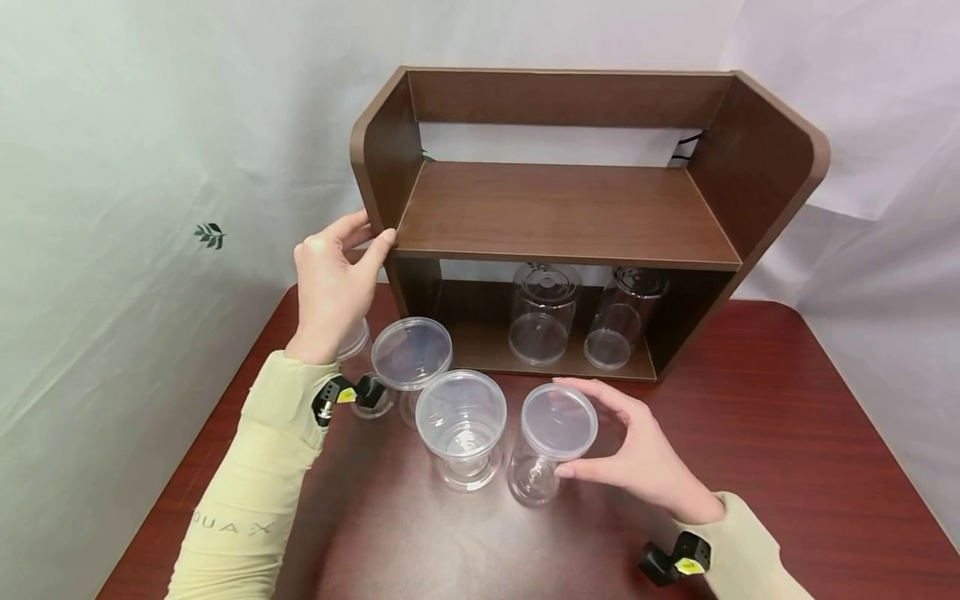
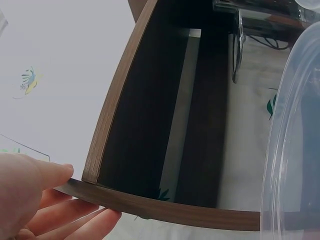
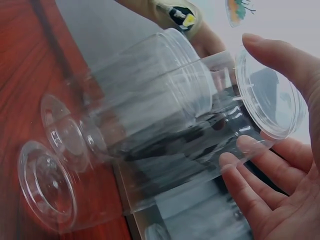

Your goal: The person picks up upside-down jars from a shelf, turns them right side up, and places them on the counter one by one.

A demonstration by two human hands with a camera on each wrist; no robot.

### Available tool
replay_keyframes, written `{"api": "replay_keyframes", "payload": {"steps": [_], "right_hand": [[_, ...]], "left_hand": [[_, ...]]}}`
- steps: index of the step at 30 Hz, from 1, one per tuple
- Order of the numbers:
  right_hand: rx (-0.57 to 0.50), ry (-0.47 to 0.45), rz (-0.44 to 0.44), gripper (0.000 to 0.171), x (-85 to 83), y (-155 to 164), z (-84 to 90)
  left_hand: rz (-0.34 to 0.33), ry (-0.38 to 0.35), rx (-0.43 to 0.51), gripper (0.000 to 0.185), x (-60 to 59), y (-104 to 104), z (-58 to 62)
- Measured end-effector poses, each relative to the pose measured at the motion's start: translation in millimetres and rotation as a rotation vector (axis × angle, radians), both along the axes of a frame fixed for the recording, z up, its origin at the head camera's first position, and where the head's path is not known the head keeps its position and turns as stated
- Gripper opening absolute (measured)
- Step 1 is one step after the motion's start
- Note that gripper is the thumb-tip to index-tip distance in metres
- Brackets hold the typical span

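The right hand [image 1: 645, 458] is at the rightmost jar [image 1: 551, 450] of the front row — a clear lidded jar standing upright on the red-brown table [image 1: 787, 467], its long axis vertical. The hand comes at it from the right side: the thumb curves over the far edge of the lid [image 1: 558, 421] and the fingers meet the near side just under the rim. In the right wrist view the fingertips [image 3: 247, 145] touch the wall below the lid, but the hand is wide, fingers only lightly bent, so this reads as a loose cupping rather than a firm grip. The jar's base is on the table.

The left hand [image 1: 333, 283] is well away from that jar. It holds the front edge of the left side panel of the wooden shelf [image 1: 562, 217], thumb on the inner face, fingers wrapped round the outer one; the left wrist view shows the thumb [image 2: 35, 175] above the panel edge and fingers under it.

3 more lidded jars stand to the left of the held one — 1 just beside it [image 1: 461, 425], 1 behind that [image 1: 411, 354], 1 mostly hidden by the left wrist. The shelf lies straight behind the row. Its upper board is bare; 2 jars [image 1: 543, 312] already stand in the lower bay, toward its right half. So the jar at the right hand is the one nearest the open shelf front, which lies ahead of it and slightly up.
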State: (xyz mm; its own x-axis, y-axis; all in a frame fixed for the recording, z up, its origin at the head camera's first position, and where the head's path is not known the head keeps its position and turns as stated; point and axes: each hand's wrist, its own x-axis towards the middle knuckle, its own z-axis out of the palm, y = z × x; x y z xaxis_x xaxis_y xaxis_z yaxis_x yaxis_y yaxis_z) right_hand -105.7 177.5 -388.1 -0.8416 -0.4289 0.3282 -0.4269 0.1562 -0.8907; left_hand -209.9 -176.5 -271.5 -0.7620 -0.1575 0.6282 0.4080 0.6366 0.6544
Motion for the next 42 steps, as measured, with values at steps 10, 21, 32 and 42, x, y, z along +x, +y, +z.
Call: {"api": "replay_keyframes", "payload": {"steps": [10,21,32,42], "right_hand": [[0.001,0.008,0.034,0.084,-0.5,-14,-1.6],[0.010,0.033,0.052,0.088,1.4,-18,-4.4],[-0.130,0.092,0.176,0.087,-5.8,-10,-4.6],[-0.241,0.056,0.023,0.054,-24.9,2,-7.8]], "left_hand": [[-0.001,0.003,-0.003,0.032,0.7,0,-0.1],[-0.012,-0.004,0.016,0.035,1.3,-1,-1.0],[-0.013,-0.007,0.017,0.037,1.1,-2,-1.4],[-0.008,-0.010,0.000,0.036,0.3,-1,-1.0]]}}
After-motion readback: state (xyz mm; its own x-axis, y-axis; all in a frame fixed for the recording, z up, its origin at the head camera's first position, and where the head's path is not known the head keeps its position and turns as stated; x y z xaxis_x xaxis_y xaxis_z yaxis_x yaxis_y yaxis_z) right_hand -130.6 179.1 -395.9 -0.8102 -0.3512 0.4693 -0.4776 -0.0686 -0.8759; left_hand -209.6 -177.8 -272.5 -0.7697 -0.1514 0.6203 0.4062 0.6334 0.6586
